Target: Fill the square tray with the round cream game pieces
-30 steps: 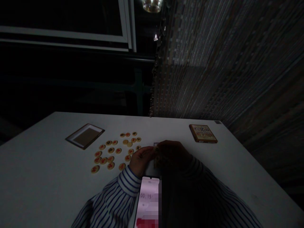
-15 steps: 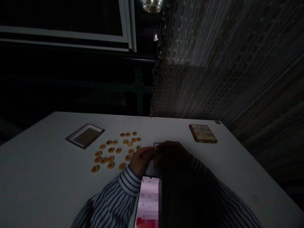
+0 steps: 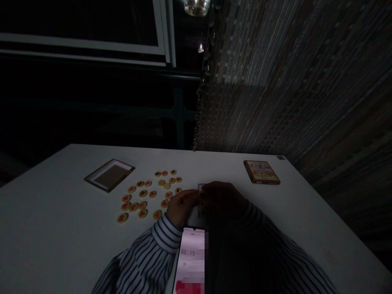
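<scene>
My left hand (image 3: 180,207) and my right hand (image 3: 225,198) meet over the middle of the white table (image 3: 55,228). Both close their fingers on a small folded thing (image 3: 201,192) between them, too dark to name. The right hand lies in deep shadow. Several round wooden game pieces (image 3: 143,194) with red or black marks lie scattered just left of my left hand. Both sleeves are striped.
A shallow box half (image 3: 109,174) lies at the back left of the table. A printed box lid (image 3: 261,172) lies at the back right. A lit phone (image 3: 191,261) hangs at my chest. A woven blind (image 3: 290,81) and a dark window are behind.
</scene>
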The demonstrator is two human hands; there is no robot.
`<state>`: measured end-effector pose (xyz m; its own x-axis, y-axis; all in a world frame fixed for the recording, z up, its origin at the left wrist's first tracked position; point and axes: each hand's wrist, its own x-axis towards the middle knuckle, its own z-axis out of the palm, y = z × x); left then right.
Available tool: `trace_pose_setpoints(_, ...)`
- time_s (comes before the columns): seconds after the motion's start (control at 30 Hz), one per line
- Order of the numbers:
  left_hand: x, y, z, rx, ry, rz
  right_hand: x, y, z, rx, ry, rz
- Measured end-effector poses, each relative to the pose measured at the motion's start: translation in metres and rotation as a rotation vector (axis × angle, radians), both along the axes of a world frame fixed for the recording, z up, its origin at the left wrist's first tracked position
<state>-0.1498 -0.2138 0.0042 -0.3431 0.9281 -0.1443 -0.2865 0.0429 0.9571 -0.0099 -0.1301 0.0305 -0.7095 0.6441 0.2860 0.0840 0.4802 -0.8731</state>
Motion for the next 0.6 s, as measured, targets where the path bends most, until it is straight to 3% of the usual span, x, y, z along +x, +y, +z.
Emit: trace_pose_setpoints(0.6, 0.001, -0.003, 0.008, 0.022, 0.01, 0.029, 0.0, -0.002, -0.003, 0.0, -0.032, 0.021)
